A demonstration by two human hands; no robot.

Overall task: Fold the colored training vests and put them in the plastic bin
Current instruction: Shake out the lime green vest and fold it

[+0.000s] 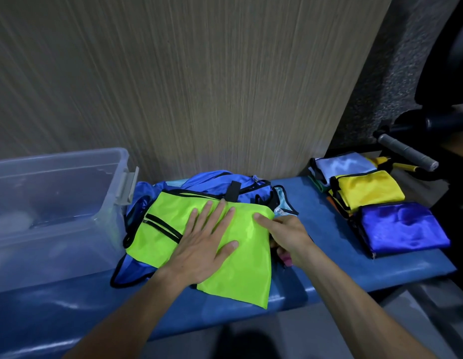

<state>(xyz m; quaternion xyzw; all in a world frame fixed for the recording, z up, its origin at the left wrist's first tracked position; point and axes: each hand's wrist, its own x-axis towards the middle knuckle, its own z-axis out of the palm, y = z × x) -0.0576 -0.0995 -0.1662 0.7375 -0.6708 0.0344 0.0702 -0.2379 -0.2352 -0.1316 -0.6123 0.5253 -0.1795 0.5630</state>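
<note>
The left hand (204, 244) lay flat, fingers straight, pressing the green vest (199, 242) onto the bench (329, 257), probably to hold the fold. The right hand (285, 237) pinched its right edge, likely for the next fold. The bin (56, 203) stood just left.

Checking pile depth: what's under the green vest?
Under the green vest, blue vests stick out at the back and the left, with a light blue one at the right. How many lie beneath is covered by the vest and the left hand.
</note>
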